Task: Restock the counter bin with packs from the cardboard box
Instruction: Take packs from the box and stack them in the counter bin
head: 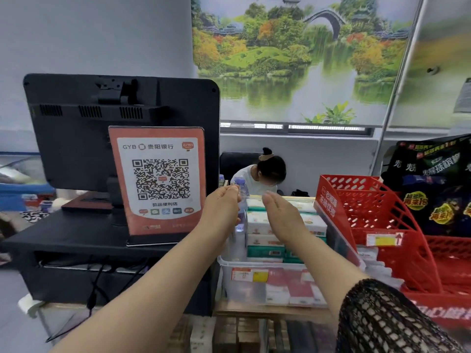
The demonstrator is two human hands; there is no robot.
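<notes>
A clear plastic bin (229, 263) stands on the counter with several white and green packs (262, 222) stacked in it. More red and white packs (293, 289) show through its front wall. My right hand (283, 215) hovers over the stacked packs with straight fingers and holds nothing. My left hand (221, 207) is at the bin's left end, its fingers curled against a clear water bottle (241, 189) that stands there. Whether those fingers grip the bottle is hidden. No cardboard box is plainly in view.
A QR-code payment sign (158, 179) and a black monitor (76, 128) stand left of the bin. A red perforated rack (369, 215) sits right of it, with dark snack bags (433, 184) behind. A person (265, 174) sits behind the counter.
</notes>
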